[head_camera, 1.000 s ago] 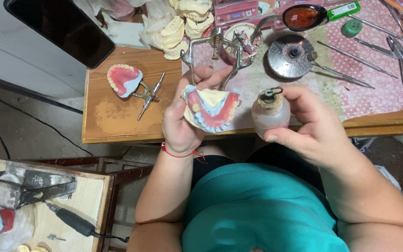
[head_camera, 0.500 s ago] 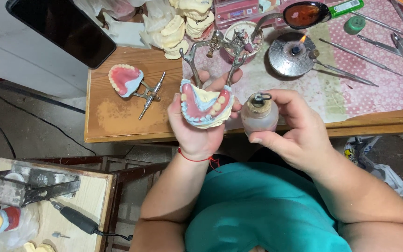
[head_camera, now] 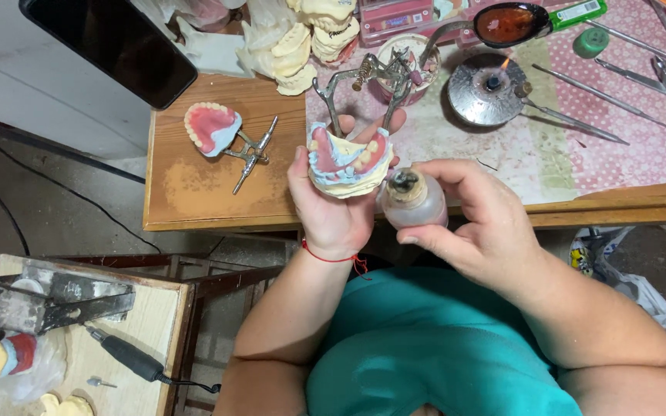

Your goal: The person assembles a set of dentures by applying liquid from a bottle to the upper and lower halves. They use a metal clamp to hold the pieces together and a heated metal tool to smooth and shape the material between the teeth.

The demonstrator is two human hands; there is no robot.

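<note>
both hands sit a bit lower and closer to the table edge than a second ago, same grip on both items, bottle now tucked just under the model's right side.

left hand point(head_camera: 331, 212) is cupped, fingers wrapped round a dental model point(head_camera: 346, 159): cream plaster base, pink wax, pale blue band, row of teeth. it sits in the palm with the arch opening facing away from the person, toward the table; long axis runs left-right across the view. thumb on its left edge, fingertips showing past the far rim. red string on that wrist.

right hand point(head_camera: 475, 223) is closed round a small clear bottle point(head_camera: 413, 202), thumb and fingers pinching its sides. bottle stands near upright, neck and dark cap pointing up at the camera and leaning slightly toward the model, touching or almost touching it, can't tell which. contents not readable.

both held over the near edge of the wooden table point(head_camera: 194, 192).

on the table: second pink denture on a metal frame point(head_camera: 221, 135) to the left, well apart. small cup of burs point(head_camera: 402, 65) behind the model. round metal burner point(head_camera: 491, 88) with a small flame. amber-filled spoon-shaped dish point(head_camera: 510, 21) at the far edge. pile of plaster casts point(head_camera: 302, 38). long metal hand tools point(head_camera: 587, 85) on the pink patterned cloth.
</note>
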